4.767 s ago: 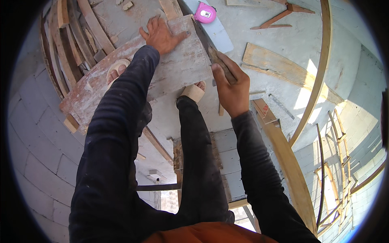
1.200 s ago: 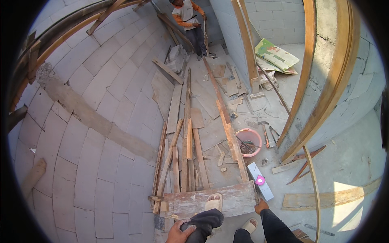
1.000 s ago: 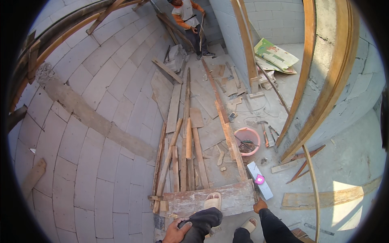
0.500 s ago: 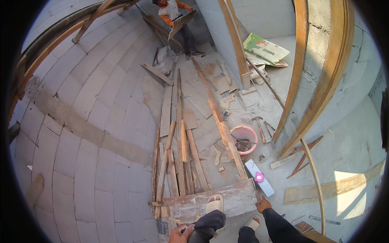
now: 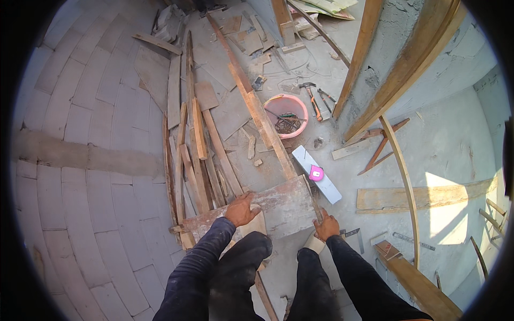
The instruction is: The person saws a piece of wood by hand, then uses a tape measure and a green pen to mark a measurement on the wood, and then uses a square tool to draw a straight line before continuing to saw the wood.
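Note:
A wide, weathered wooden board (image 5: 286, 206) lies crosswise in front of me, over the near ends of several timber strips. My left hand (image 5: 242, 209) rests on top of it, fingers laid out over the wood, beside my sandalled foot (image 5: 255, 223). At the board's right end my right hand (image 5: 326, 226) is closed around a thin, brownish strip-like thing (image 5: 312, 197), seen edge-on along that end; its kind is not clear. Just beyond lies a pale block (image 5: 329, 188) with a pink tape measure (image 5: 316, 173) on it.
A pink bucket (image 5: 304, 115) holding small dark pieces stands farther off, with a hammer (image 5: 311, 101) and pliers (image 5: 325, 96) to its right. Loose timber (image 5: 201, 131) runs along the left block wall (image 5: 101, 198). A curved-looking wooden strip (image 5: 404, 182) rises at right.
My left hand has come from beside my knee onto the board. My view has tipped down and nearer, and the other person has mostly left the picture. My right hand stays at the board's end.

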`<action>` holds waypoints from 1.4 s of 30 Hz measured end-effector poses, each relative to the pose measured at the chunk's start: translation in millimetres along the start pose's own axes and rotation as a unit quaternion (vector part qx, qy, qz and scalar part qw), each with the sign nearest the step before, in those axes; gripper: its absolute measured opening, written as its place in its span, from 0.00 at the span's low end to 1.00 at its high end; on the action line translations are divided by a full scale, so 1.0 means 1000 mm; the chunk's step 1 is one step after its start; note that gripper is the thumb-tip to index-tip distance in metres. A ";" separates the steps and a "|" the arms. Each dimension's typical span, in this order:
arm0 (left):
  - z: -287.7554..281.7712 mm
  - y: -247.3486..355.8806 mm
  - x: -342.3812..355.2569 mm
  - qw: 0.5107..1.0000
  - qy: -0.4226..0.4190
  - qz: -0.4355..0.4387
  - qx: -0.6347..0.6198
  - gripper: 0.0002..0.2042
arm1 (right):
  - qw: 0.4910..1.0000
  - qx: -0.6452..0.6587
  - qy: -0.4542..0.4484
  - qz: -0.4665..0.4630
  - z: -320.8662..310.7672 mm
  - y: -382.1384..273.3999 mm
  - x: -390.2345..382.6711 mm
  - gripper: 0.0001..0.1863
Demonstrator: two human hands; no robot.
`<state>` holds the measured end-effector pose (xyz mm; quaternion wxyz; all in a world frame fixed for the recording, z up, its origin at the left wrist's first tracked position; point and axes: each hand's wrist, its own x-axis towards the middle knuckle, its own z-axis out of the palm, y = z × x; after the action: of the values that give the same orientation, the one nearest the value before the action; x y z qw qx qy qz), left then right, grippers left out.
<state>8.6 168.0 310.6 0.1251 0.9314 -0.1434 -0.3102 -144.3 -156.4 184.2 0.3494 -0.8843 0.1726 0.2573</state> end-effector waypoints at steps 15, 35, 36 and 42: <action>0.191 0.055 0.162 0.986 0.014 -0.161 -0.041 0.63 | 0.943 0.327 0.052 0.027 0.014 0.007 0.016 0.29; 0.217 0.024 0.213 0.987 0.055 -0.131 -0.072 0.58 | 0.956 0.292 0.027 0.022 -0.033 -0.026 0.000 0.27; 0.217 0.022 0.212 0.987 0.053 -0.137 -0.071 0.58 | 0.966 0.257 0.032 0.017 -0.042 -0.029 -0.026 0.26; 0.209 0.018 0.207 0.983 0.050 -0.147 -0.093 0.59 | 0.971 0.227 0.021 0.064 -0.078 -0.042 -0.113 0.25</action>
<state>35.8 49.8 42.2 0.1707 0.9411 0.0312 -0.2903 -188.8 -168.0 320.4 0.5204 -0.7739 0.2902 0.2148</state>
